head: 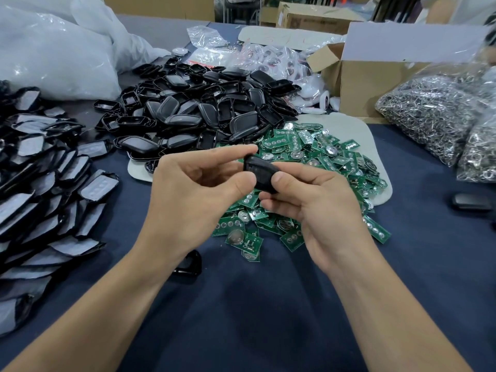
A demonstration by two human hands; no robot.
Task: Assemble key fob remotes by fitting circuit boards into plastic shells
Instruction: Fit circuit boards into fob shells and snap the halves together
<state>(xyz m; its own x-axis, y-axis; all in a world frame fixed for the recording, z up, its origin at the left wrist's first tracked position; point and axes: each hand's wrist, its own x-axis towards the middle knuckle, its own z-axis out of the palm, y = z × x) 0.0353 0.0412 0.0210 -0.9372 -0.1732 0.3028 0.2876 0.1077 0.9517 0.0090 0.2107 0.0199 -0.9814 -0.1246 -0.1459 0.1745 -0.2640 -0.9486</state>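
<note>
Pinching a small black fob shell [259,175] from both ends, the person holds it up off the table, over the near side of the heap of green circuit boards [316,167]. The left hand [193,189] has it between forefinger above and thumb below, the other fingers loosely curled behind. The right hand [319,210] grips the opposite end, thumb pressed on top and the fingers curled underneath. I cannot tell whether a board already sits inside.

The boards lie spilled over a pale mat [375,138], many with round coin cells showing. Just behind them is a big pile of empty black shells [204,114]. To the left, a spread of black pieces with grey faces [40,183] covers the dark blue cloth [255,312]. A single black shell piece [189,264] lies on the cloth beside the left wrist.

Further right, clear bags of metal rings [434,116] slump beside an open cardboard box [359,81]. Big white plastic bags [53,49] fill the far left corner.
</note>
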